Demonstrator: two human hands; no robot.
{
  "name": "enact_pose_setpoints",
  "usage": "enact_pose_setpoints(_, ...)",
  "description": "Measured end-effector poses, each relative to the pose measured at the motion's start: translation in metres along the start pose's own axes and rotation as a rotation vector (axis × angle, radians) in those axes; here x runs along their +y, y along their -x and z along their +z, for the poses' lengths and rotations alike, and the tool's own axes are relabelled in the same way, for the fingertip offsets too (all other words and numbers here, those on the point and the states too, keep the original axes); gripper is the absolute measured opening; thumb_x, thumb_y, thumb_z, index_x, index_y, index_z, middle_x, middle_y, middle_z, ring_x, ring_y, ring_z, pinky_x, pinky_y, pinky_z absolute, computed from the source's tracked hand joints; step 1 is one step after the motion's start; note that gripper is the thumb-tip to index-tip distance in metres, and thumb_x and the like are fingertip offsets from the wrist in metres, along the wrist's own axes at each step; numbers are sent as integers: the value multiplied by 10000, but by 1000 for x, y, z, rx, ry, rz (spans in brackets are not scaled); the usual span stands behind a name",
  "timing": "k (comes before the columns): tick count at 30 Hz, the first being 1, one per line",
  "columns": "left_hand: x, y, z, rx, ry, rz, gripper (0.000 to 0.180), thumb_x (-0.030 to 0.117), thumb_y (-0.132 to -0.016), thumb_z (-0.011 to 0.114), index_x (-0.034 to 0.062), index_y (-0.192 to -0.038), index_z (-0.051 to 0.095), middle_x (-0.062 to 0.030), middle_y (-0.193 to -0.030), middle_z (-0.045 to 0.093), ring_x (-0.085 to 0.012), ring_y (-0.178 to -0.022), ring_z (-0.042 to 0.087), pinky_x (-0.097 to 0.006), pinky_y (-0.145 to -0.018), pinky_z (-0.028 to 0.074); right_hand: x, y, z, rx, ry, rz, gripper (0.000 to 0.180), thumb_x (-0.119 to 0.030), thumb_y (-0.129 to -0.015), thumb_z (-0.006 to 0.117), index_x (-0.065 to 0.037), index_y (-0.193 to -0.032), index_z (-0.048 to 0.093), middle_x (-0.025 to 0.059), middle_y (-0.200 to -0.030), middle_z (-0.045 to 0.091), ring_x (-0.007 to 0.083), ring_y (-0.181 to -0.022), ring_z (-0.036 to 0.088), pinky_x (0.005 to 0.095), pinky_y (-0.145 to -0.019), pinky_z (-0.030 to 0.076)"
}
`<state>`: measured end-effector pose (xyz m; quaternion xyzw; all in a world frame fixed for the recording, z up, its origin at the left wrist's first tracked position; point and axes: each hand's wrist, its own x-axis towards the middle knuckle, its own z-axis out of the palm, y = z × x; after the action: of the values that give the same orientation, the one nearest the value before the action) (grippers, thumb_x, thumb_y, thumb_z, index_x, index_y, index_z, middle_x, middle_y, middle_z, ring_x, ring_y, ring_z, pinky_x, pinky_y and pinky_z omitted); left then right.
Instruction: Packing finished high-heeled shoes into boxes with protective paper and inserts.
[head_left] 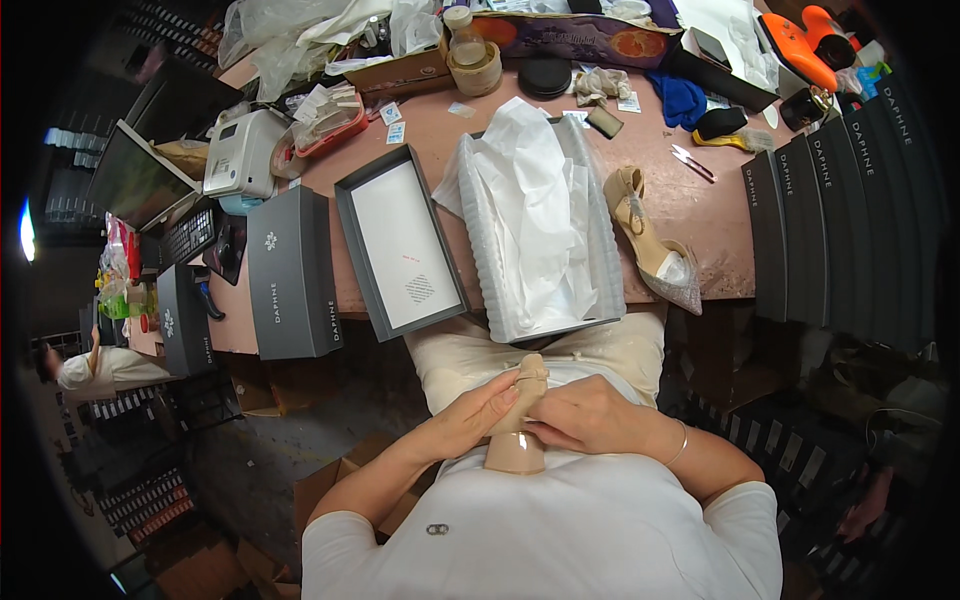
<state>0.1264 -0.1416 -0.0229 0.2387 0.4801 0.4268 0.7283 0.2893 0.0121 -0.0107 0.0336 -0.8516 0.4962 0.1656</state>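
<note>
Close to my chest I hold a beige heeled shoe (pixel 516 455), its glossy block heel toward me. My left hand (pixel 468 417) is closed around one side of the shoe. The fingers of my right hand (pixel 588 412) are bent in against the other side; what their tips pinch is hidden. Just beyond my lap, a grey shoebox (pixel 611 268) stands open, lined with padding and white tissue paper (pixel 530 190). Right of it lies a similar shoe (pixel 645 236) with an ankle strap and a glittery toe. To its left is the box lid (pixel 403 240), inner side up.
Closed grey shoeboxes line both sides, one at left (pixel 290 275) and a row at right (pixel 800 230). Small snips (pixel 692 163), a blue cloth (pixel 677 100) and a tape roll (pixel 474 72) lie farther back. A white printer (pixel 242 155) stands by a monitor (pixel 145 178). Another person (pixel 110 370) is far left.
</note>
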Motion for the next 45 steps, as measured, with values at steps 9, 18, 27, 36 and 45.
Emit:
enact_pose_setpoints(9, 7, -1, -2, 70, 99, -11, 643, 439, -1025, 366, -10, -1467, 237, -117, -1380, 413, -172, -1265, 409, -291, -1054, 341, 17, -39, -22, 243, -24, 203, 128, -125, -859, 659, -21, -883, 588, 122, -721, 590, 267, -620, 610, 341, -530, 472)
enact_pose_setpoints(18, 5, -6, -15, 30, 23, 0, 774, 599, -987, 246, -12, -1461, 250, -113, -1388, 412, -167, -1277, 387, -287, -1073, 308, 33, -12, -64, 411, -66, 526, 137, -113, -934, 590, 23, -920, 586, 36, -721, 588, 73, -652, 496, 226, -600, 424)
enact_pose_setpoints(27, 21, -6, -6, 89, -340, -17, 813, 611, -949, 390, -51, -1410, 291, -190, -1281, 511, -236, -1196, 488, -316, -1008, 372, 23, -24, -21, 212, -170, 463, 145, -132, -911, 625, 8, -932, 595, 100, -704, 595, 174, -579, 543, 285, -556, 440)
enact_pose_setpoints(36, 18, -2, -3, 0, -240, -87, 1044, 464, -761, 756, -66, -1449, 177, -214, -1345, 426, -269, -1262, 421, -321, -1043, 355, 12, -6, -25, 180, -206, 491, 101, -104, -884, 620, -11, -909, 586, 62, -657, 556, 141, -548, 495, 266, -525, 405)
enact_pose_setpoints(45, 4, -14, -15, -180, -98, -99, 1119, 336, -639, 891, 45, -1469, 199, -103, -1338, 418, -196, -1260, 409, -325, -1050, 352, 5, -6, -22, -35, -111, 92, 190, -101, -792, 701, -32, -926, 585, 71, -787, 555, 212, -639, 563, 321, -548, 447)
